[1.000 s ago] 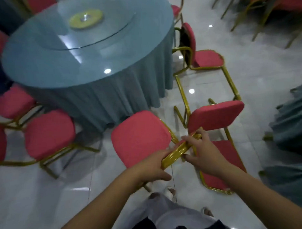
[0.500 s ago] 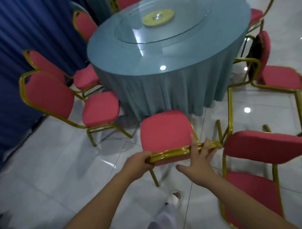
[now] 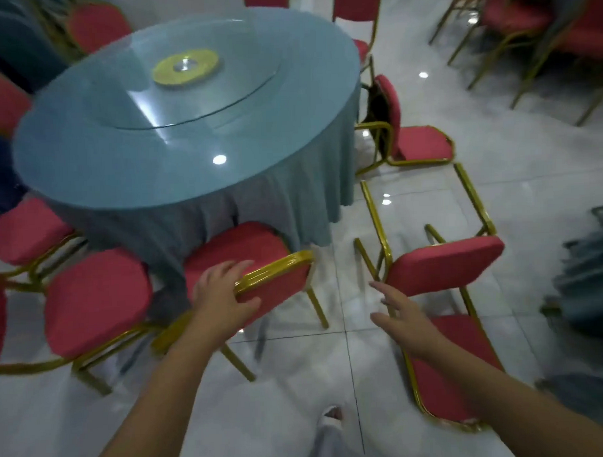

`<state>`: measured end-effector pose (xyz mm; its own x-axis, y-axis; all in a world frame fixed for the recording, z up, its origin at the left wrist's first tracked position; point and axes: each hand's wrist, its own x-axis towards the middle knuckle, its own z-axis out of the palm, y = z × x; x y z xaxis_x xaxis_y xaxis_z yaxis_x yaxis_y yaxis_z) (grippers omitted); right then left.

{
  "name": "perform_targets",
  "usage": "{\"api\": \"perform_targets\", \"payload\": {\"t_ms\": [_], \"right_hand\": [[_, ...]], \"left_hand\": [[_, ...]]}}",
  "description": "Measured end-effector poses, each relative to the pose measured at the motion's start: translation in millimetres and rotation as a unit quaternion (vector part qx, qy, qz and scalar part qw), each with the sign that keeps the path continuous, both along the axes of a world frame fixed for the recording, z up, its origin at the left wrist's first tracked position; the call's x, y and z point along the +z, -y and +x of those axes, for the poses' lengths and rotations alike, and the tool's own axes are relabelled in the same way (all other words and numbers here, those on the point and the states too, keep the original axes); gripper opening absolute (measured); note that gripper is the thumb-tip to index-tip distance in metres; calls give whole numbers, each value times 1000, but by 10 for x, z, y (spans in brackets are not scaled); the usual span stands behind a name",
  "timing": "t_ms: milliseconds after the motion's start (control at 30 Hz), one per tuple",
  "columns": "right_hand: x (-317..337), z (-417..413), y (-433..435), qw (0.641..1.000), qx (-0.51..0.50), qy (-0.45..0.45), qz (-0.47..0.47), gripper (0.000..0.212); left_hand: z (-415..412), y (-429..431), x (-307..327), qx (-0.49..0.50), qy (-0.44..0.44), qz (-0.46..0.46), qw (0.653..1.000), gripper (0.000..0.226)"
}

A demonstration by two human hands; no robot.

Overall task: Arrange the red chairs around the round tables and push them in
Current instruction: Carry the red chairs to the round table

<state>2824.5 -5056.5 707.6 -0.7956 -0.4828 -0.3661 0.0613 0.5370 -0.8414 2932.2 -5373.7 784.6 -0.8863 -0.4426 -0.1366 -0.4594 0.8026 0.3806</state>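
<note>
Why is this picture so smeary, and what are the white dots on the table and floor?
Head view: motion blur smears the chairs at left and the frame edges; the white dots are lamp glare on the glassy round table and glossy floor; the left hand gripping the near chair looks sharper.
</note>
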Motion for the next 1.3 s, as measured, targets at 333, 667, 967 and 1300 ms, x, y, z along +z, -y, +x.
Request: {"api": "perform_targets", "payload": {"t_ms": [333, 667, 967, 1300], "right_hand": [[-419, 577, -1978, 874, -470, 122, 12, 40], [-884, 283, -2358, 713, -664, 186, -129, 28], [-954, 162, -2425, 603, -741, 233, -178, 31], [-893, -160, -1937, 424, -841, 288, -171, 24]], "left_hand": [[-1579, -2118, -364, -352, 112, 299, 880, 31], [-2442, -2804, -717, -347, 175, 258, 885, 34], [-3667, -3174, -1204, -405, 303, 115, 855, 25], [-4968, -3548, -1861, -463, 430, 60, 773, 25]]}}
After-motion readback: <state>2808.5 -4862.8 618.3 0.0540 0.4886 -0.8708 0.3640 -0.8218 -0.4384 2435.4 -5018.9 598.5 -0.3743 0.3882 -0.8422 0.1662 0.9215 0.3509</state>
